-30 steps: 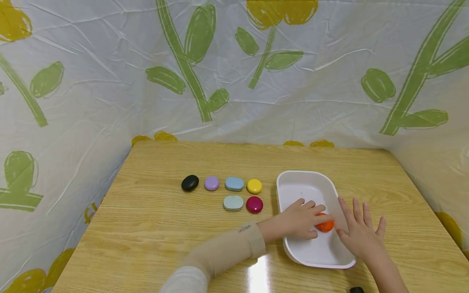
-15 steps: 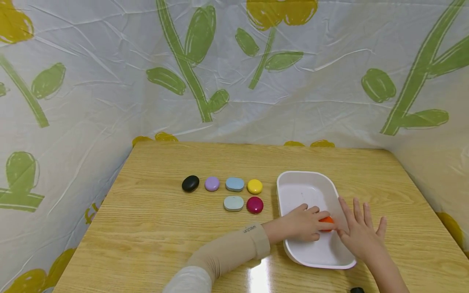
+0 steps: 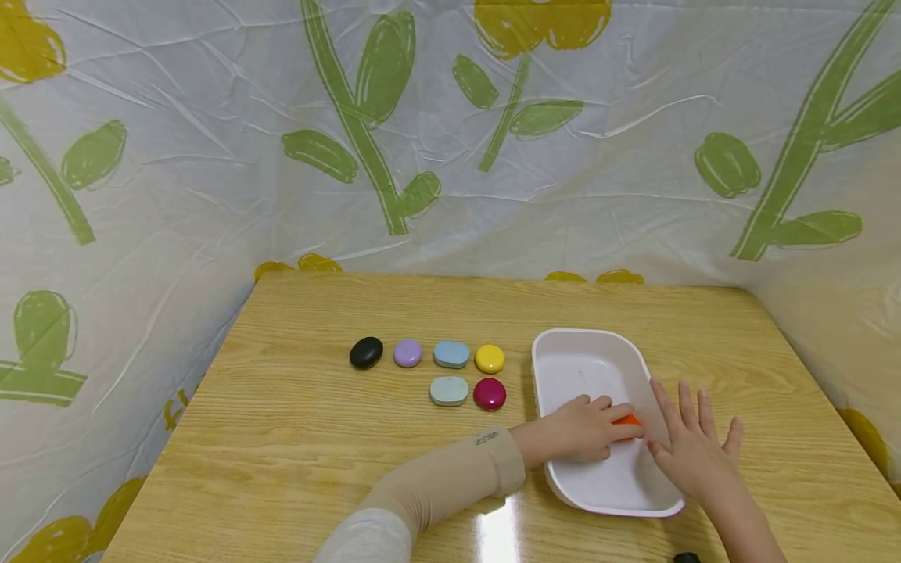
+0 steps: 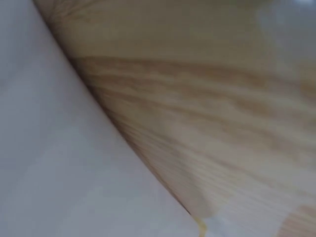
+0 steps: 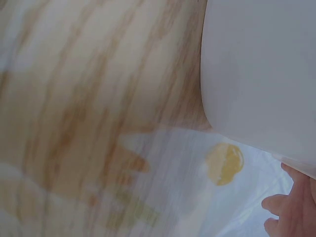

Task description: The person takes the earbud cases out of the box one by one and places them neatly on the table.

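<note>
A white plastic tub (image 3: pixel 598 500) stands on the right part of the table. Inside it my left hand (image 3: pixel 584 428) grips an orange pebble-shaped piece (image 3: pixel 629 422), fingers bent over it; only a bit of orange shows. My right hand (image 3: pixel 700 453) has its fingers spread and rests against the tub's right rim. In the right wrist view, fingertips of the right hand (image 5: pixel 294 207) show beside the tub wall (image 5: pixel 261 74). The left wrist view holds only the tub wall (image 4: pixel 64 158) and blurred wood grain.
Left of the tub lie smooth rounded pieces: black (image 3: pixel 366 353), purple (image 3: pixel 407 353), blue (image 3: pixel 451 354), yellow (image 3: pixel 489 359), pale green (image 3: pixel 449 391) and dark red (image 3: pixel 489 394). A small black object (image 3: pixel 686 557) sits at the front edge. A flowered sheet (image 3: pixel 535 219) hangs behind the table.
My left hand has moved slightly right inside the tub and its fingers have closed over the orange piece, covering more of it. The right hand stays put at the rim.
</note>
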The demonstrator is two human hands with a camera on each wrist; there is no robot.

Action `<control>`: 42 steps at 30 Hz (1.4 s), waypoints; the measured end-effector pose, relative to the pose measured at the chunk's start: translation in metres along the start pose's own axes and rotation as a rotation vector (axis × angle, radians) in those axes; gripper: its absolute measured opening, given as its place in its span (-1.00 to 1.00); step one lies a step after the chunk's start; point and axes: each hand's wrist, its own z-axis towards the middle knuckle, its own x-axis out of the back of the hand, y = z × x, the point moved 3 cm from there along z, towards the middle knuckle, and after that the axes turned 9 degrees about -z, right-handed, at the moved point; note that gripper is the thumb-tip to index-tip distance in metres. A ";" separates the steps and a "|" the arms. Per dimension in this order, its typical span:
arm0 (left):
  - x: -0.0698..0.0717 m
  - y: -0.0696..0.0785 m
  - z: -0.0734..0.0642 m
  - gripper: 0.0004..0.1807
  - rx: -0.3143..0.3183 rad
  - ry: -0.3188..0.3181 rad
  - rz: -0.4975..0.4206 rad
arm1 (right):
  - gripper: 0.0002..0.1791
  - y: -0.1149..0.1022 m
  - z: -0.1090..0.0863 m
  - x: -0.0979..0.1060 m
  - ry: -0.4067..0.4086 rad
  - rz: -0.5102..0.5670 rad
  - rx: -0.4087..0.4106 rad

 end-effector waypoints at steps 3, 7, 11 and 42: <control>0.001 0.000 0.000 -0.41 -0.006 0.022 0.000 | -0.06 0.000 0.000 0.000 -0.001 0.000 0.001; 0.000 0.001 0.000 -0.49 -0.007 0.072 0.007 | -0.04 -0.001 -0.001 0.001 -0.003 0.002 0.002; -0.002 0.000 -0.001 -0.62 0.003 0.118 0.012 | -0.03 0.000 0.000 0.001 -0.004 0.002 0.005; 0.004 -0.123 -0.177 -0.62 0.318 0.433 -0.207 | -0.06 0.002 0.001 -0.001 -0.024 0.012 0.007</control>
